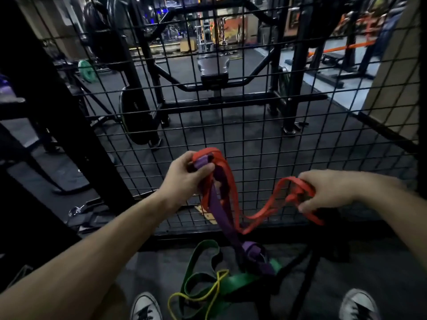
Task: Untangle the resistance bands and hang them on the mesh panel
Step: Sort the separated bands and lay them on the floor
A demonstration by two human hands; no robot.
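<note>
A single wide-angle view came from the person's head, facing forward and tilted steeply down. It sat close to the work: both forearms ran in from the bottom corners, and the left hand (pixel 184 174) and right hand (pixel 332 190) filled the lower middle at arm's length. At the bottom edge the lens looked almost straight down on the shoes (pixel 146 307) and the floor (pixel 369 269) between them. The mesh panel (pixel 254 125) stood just beyond the hands, square to the view and spanning nearly its width, its wires bowed by the lens toward the edges. Through it, the gym showed farther off. No second view shared the scene.
</note>
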